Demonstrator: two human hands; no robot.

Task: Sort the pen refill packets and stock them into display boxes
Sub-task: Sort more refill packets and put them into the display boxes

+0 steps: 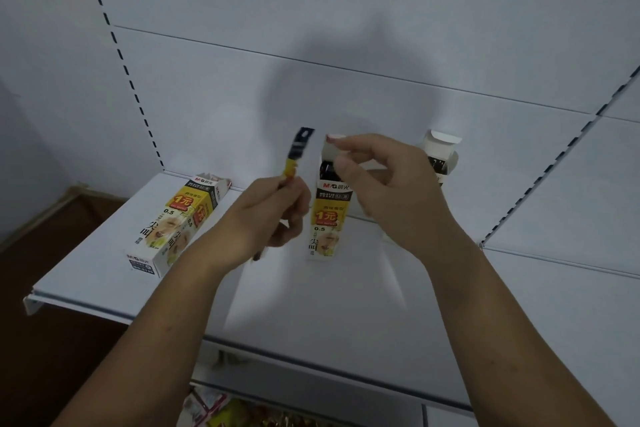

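- Your left hand [273, 215] is curled around a thin refill packet [295, 161]. You are gripping it near its bottom end.
- The refill packet sticks up out of your fist and leans a little to the right. Its top part is dark and the part below is yellow. It is up in the air, just to the left of the standing box [327, 215], and is not touching it.
- Your right hand [391, 184] is at the top of the standing box. Its fingers [346, 165] pinch the white flap there.
- The standing box is upright on the white shelf [86, 270]. Its top is open and dark things show inside.
- A second box [176, 222] with the same yellow label lies flat on the shelf, off to the left and well apart from your hands.
- A third box [440, 149] stands behind your right hand with its white flap up. Your hand hides a lot of it.
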